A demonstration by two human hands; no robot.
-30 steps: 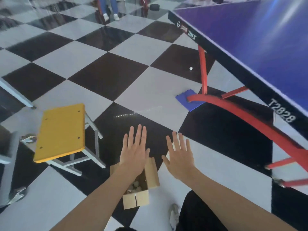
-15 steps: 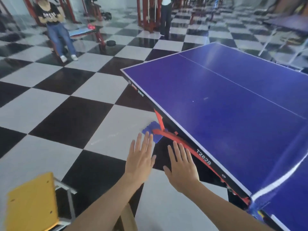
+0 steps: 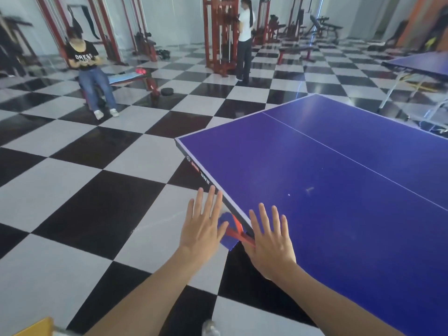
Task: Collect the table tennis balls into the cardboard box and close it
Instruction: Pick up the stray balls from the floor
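My left hand (image 3: 202, 221) is stretched out in front of me, palm down, fingers apart, holding nothing. My right hand (image 3: 270, 241) is beside it, also flat and empty, over the near corner of the blue table tennis table (image 3: 339, 190). The cardboard box and the balls are out of view. A tiny white speck (image 3: 289, 194) shows on the table top; whether it is a ball I cannot tell.
A black and white checkered floor (image 3: 97, 202) spreads to the left. A yellow stool corner (image 3: 36, 327) sits at the bottom left. One person sits on a bench (image 3: 84, 69), another stands by red gym machines (image 3: 244, 40). A second blue table (image 3: 421, 63) is far right.
The view has lifted from the floor to the room. The open box with balls and the yellow stool have dropped out of the frame. Both hands stay spread and empty.
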